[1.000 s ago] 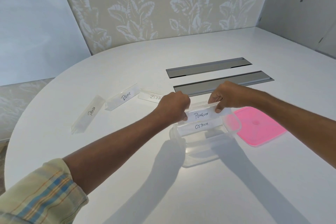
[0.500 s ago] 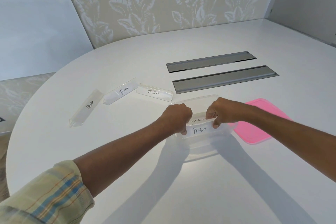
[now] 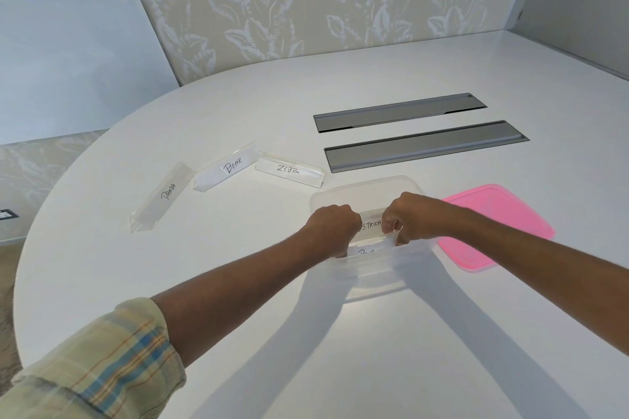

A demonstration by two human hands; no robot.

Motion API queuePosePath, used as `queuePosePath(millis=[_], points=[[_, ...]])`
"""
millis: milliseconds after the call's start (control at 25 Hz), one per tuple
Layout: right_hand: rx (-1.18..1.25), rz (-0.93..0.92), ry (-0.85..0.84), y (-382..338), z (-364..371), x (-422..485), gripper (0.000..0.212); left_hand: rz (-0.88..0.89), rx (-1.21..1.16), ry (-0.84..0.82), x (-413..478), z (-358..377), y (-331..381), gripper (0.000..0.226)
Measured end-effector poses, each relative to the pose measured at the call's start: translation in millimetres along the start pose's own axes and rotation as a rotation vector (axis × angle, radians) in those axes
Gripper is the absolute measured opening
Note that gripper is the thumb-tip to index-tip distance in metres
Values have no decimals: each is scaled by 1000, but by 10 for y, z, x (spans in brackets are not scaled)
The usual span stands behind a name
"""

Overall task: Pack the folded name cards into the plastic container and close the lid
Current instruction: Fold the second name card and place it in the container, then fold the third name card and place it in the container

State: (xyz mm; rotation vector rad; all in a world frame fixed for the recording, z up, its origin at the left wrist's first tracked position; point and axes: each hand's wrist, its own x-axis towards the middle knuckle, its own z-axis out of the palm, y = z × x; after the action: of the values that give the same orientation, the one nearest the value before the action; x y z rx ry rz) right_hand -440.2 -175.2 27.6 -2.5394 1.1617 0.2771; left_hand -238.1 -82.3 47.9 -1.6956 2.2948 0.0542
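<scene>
hands (image 3: pixel 335 226) (image 3: pixel 410 216) press penguin card (image 3: pixel 369 251) into clear container (image 3: pixel 366 189).

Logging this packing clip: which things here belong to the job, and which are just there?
Job: container, pink lid, Ostrich card, Penguin card, Zebra card, Bear card, Panda card.
Just there: two grey table hatches.
</scene>
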Motion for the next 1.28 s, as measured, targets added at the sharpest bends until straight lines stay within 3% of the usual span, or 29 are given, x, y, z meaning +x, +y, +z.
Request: queuePosePath(millis=[280,520,680,960,1280], points=[[72,17,0,-16,-136,1,50,16,-166,18,43,-8,-120,41],[264,21,174,-247,-617,96,36,-12,-392,299,-74,-302,-522,29],[331,-4,281,-578,-925,333,29,-83,-425,377,-183,-437,-1033,23],[351,-14,368,-1054,-1140,1061,32,-164,-395,390,-57,-330,-1934,26],[358,108,355,-1025,-1026,1890,36,-167,-322,313,487,-88,-2662,37]])
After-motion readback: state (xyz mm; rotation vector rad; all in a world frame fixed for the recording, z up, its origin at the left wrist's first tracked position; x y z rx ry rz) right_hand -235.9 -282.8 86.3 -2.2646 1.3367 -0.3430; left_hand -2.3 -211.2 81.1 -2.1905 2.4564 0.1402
